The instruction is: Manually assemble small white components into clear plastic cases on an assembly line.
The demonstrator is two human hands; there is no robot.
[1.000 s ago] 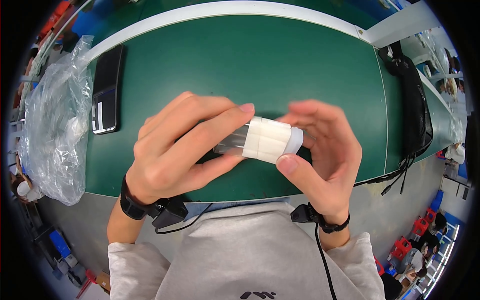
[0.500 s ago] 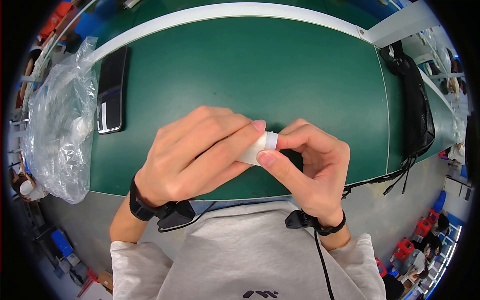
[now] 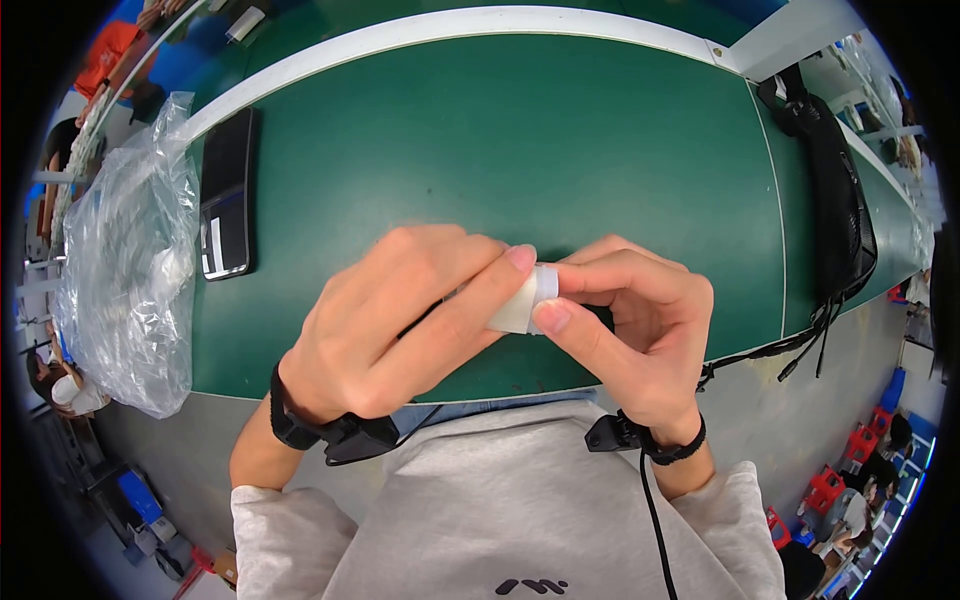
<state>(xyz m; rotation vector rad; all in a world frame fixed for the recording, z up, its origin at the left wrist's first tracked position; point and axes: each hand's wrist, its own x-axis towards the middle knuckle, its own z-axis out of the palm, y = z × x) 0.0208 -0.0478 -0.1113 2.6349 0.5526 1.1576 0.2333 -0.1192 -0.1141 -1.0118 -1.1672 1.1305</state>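
Note:
Above the table's near edge, both hands hold a small whitish cylinder (image 3: 517, 312), which has a cream wrap and a paler, cap-like end. My left hand (image 3: 385, 315) is closed around the cream part, its fingers covering most of it. At the pale end (image 3: 545, 285), my right hand (image 3: 640, 325) pinches with thumb and index finger, the other fingers curled behind. The cylinder's far left part is hidden under my left fingers. Each wrist wears a black strap with a small black device.
On the left of the green table (image 3: 480, 150) lie a dark phone (image 3: 229, 190) and a crumpled clear plastic bag (image 3: 135, 270). A black pouch (image 3: 838, 195) with loose straps lies at the right. A white rail (image 3: 450, 22) borders the far side. Other people are in the background.
My right thumb has shifted from the cream wrap onto the pale end. The whole view has shifted slightly. Both hands keep hold of the cylinder.

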